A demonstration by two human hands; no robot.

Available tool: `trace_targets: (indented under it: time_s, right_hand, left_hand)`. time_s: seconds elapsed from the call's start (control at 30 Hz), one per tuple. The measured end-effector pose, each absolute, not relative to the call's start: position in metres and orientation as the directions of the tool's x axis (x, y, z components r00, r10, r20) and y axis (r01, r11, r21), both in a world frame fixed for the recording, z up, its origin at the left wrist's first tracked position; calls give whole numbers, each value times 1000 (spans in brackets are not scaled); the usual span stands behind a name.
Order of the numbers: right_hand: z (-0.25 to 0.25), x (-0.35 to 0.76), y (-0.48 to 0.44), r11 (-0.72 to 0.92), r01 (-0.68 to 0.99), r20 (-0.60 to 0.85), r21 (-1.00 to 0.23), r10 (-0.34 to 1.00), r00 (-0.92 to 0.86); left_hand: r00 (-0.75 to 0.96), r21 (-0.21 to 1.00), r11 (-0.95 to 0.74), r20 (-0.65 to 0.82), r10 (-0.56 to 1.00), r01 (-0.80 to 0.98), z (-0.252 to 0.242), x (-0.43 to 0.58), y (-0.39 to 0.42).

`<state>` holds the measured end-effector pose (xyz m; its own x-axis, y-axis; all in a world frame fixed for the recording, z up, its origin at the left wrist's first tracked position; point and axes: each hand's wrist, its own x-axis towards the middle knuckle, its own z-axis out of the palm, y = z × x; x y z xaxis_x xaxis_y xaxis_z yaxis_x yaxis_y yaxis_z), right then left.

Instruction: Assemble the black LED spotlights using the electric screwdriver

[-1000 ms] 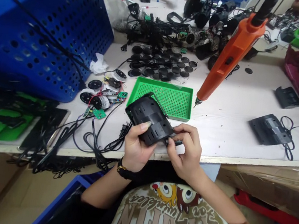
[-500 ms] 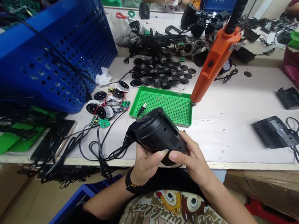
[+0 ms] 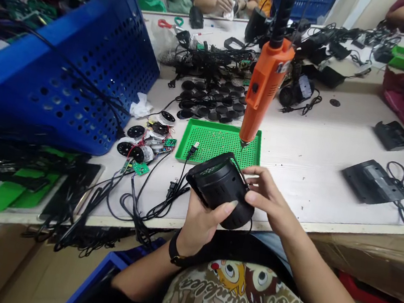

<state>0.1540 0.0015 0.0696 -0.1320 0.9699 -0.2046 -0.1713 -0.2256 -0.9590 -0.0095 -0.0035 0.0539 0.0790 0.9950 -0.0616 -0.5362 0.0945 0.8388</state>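
A black rounded plastic housing [image 3: 224, 187] with a slotted end is held tilted over the table's front edge. My left hand [image 3: 202, 222] wraps round its lower left side, thumb lying across the casing. At its right side, my right hand [image 3: 272, 202] grips the edge with thumb and fingers; part of those fingers is hidden behind it. Just beyond the housing hangs an orange electric screwdriver [image 3: 262, 87], its tip pointing down over a green perforated tray [image 3: 183, 143] that contains small screws. A power plug [image 3: 193, 149] rests at the tray's left part.
A large blue basket [image 3: 103, 50] full of parts stands at left. Nearby are circuit boards with black discs [image 3: 141, 167] and tangled cables [image 3: 136, 207]. Black round covers [image 3: 212, 107] lie behind the tray. At right sits a black casing [image 3: 372, 181] with a cord. A person's hands [image 3: 226, 4] work opposite.
The screwdriver has swung left over the tray. The housing has turned slightly in my hands, showing more of its slotted end. My right hand has shifted right, its fingers lifting along the edge.
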Motion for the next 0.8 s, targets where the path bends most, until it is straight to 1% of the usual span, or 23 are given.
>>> trace_targets:
  time_s: [0.03,0.1,0.2,0.33,0.43,0.53,0.67,0.8]
  right_hand:
    - [72,157,6,-195,-165,-176,-967,977,-123]
    - [77,157,14,-183,-194,-145,-964,971,-192]
    - [81,147,20,-260,-290,-166,-921,935,-314]
    - [79,136,19,-312,-423,-204,-851,938,-280]
    - [76,135,18,-332,-468,-232,-819,938,-259]
    - [74,138,17,-344,-471,-242,-813,933,-265]
    - [74,145,19,-353,-418,-245,-837,925,-291]
    - [75,150,19,-324,-376,-242,-868,938,-249]
  left_hand:
    - [109,840,106,-57,992,-532,53,-9,-5]
    - [176,841,142,-56,983,-522,52,-9,-8]
    - [242,844,167,-45,969,-510,49,-7,-11]
    - [252,866,148,-26,967,-478,44,-8,-11]
    - [273,874,150,-21,962,-461,39,-9,-11]
    - [276,879,144,-15,961,-455,35,-9,-12]
    - [257,882,126,-6,966,-455,36,-7,-11]
    - [256,871,155,-35,966,-465,42,-4,-7]
